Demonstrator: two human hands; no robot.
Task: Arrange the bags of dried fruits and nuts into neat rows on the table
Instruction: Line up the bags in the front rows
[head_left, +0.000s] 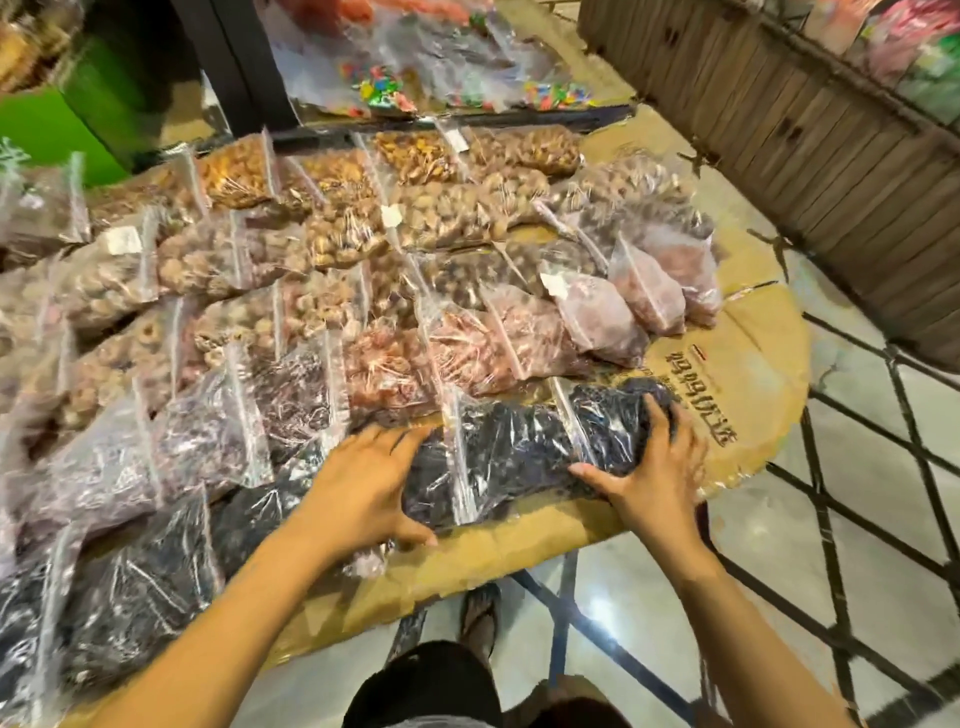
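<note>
Cardboard (748, 364) under the bags bears printed Chinese characters, too distorted to read. White tags (392, 215) on some bags illegible. Dark bag (524, 452) at near right table corner, front row. Left hand (358, 483) spread flat on its left end; right hand (649, 467) cupping its right end, fingers curled over.

Clear bags (519, 441) hold near-black, pink and, seemingly, tan contents.

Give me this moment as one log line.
left hand: flat on dark-fruit bag | right hand: gripping bag's right end | stage: aligning front row
</note>
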